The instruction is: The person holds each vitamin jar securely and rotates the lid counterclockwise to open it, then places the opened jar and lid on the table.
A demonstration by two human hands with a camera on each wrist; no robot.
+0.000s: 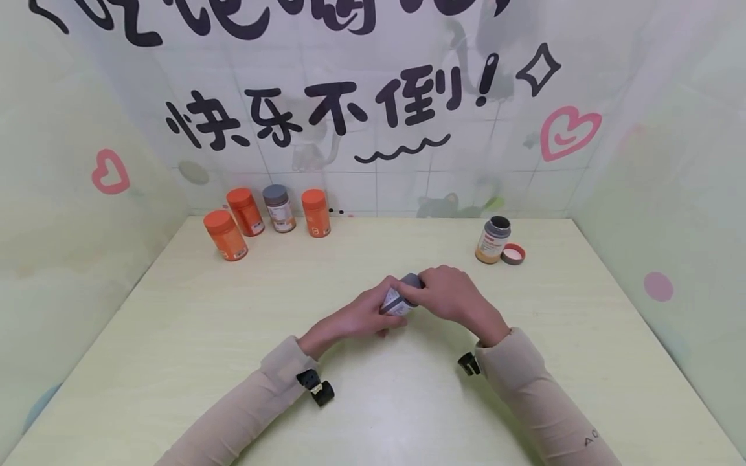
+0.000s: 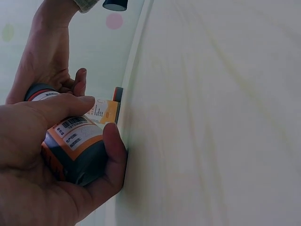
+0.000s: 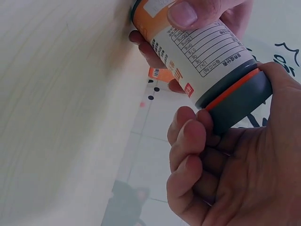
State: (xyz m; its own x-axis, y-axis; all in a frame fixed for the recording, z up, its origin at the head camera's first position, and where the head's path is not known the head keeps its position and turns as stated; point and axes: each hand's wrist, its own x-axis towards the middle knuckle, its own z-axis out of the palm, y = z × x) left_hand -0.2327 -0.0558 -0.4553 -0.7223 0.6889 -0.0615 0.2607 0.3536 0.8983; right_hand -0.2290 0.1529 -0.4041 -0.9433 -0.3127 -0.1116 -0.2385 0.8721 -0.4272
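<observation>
A small supplement bottle (image 1: 396, 303) with a white and orange label is held tilted over the middle of the table. My left hand (image 1: 364, 315) wraps its fingers and thumb round the body, as the left wrist view shows. At the other end, my right hand (image 1: 453, 292) grips the dark grey cap (image 3: 242, 101), its fingers curled about the edge. An orange-red ring shows along the cap's lower rim, and the cap sits on the bottle. Farther back on the right stands a similar bottle (image 1: 492, 243) without its cap. That loose cap (image 1: 513, 254) lies beside it, inside up.
At the back left stand an orange-lidded bottle (image 1: 225, 235), a second orange one (image 1: 245, 212), a grey-capped one (image 1: 279, 209) and another orange one (image 1: 316, 213). Printed wall panels (image 1: 402, 188) border the pale table (image 1: 233, 304) at the back and sides.
</observation>
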